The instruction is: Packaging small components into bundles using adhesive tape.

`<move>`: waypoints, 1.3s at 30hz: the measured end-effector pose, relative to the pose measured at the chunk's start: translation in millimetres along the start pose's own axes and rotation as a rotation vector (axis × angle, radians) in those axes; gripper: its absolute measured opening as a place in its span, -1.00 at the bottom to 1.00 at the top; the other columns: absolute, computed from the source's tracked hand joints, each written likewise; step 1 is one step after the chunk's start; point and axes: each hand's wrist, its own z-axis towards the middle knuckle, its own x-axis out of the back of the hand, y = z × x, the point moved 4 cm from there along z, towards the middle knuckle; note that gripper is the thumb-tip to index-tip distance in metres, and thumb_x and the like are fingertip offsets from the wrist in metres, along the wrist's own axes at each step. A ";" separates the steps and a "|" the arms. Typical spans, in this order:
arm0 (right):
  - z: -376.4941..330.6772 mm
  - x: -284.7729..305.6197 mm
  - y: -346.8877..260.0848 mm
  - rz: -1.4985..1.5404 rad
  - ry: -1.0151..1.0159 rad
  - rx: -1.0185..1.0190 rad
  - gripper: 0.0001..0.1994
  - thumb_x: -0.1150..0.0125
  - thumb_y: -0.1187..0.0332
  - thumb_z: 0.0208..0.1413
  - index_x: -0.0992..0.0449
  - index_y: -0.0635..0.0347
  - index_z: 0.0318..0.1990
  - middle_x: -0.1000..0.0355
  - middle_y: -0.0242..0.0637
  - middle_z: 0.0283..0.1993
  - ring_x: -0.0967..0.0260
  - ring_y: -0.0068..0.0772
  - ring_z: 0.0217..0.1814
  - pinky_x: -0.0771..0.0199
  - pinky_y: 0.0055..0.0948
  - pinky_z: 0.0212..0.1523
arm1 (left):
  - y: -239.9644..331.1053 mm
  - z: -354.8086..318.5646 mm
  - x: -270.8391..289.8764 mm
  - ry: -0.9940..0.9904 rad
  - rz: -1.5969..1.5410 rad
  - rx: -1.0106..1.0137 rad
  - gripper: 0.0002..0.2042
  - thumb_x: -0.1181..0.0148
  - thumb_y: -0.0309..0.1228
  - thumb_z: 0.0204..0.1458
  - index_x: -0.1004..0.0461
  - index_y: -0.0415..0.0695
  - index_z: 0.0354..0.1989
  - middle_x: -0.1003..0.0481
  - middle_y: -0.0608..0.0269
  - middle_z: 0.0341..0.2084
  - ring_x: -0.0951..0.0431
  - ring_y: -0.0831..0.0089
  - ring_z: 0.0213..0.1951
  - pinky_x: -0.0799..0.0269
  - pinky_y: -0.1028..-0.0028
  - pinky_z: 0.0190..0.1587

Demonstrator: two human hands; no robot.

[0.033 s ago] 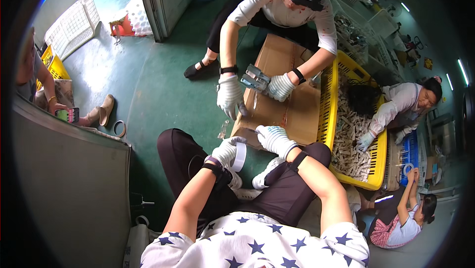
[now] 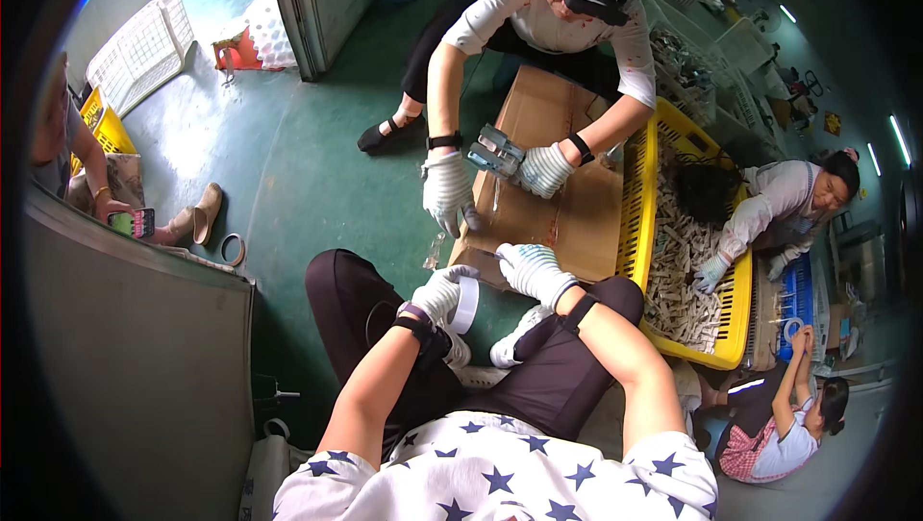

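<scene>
My left hand (image 2: 438,293), in a striped white glove, is closed around a white roll of tape (image 2: 465,306) above my lap. To its right my right hand (image 2: 536,276), gloved the same way, is closed at the near edge of a brown cardboard box (image 2: 588,204). Whatever is in its fingertips is too small to make out. Across the box, a co-worker's gloved hand (image 2: 546,170) holds a grey-green tape dispenser (image 2: 496,151) over the box top. The co-worker's other gloved hand (image 2: 447,192) hangs by the box's left corner, next to a crumpled clear strip (image 2: 434,250).
A yellow crate (image 2: 733,329) full of small pale pieces stands right of the box, with another person's gloved hand (image 2: 711,274) in it. A grey panel (image 2: 144,348) rises at left. Boots (image 2: 206,213) and a dark tape ring (image 2: 232,250) are on the green floor.
</scene>
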 end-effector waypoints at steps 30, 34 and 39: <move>-245.0 46.1 147.7 0.334 0.643 -0.419 -0.73 -0.12 0.35 0.12 -0.48 0.31 -0.07 -0.51 0.03 -0.21 -0.47 0.05 -0.19 -0.47 -0.19 -0.11 | -1.5 -0.9 -0.7 -0.068 -0.274 0.046 -0.81 -0.30 -0.64 -0.03 -0.59 -0.17 -0.22 -0.57 0.35 -0.31 -0.54 0.57 -0.29 -0.50 0.54 -0.18; -312.9 15.5 180.1 0.467 0.732 -0.635 -0.70 -0.12 0.36 0.17 -0.43 0.39 -0.03 -0.53 -0.01 -0.19 -0.49 -0.08 -0.18 -0.45 -0.28 -0.09 | -7.6 5.5 -2.4 -0.049 -0.390 0.083 -0.86 -0.23 -0.65 0.00 -0.58 -0.23 -0.25 -0.56 0.27 -0.35 -0.55 0.50 -0.32 -0.50 0.55 -0.22; -367.3 -40.8 243.8 0.709 0.693 -0.809 -0.72 -0.08 0.42 0.14 -0.41 0.36 -0.01 -0.52 -0.10 -0.13 -0.44 -0.26 -0.13 -0.40 -0.39 -0.06 | 18.5 -3.5 -18.6 -0.079 -0.311 0.039 -0.85 -0.18 -0.67 0.01 -0.55 -0.25 -0.24 -0.55 0.20 -0.38 -0.53 0.47 -0.36 -0.49 0.52 -0.29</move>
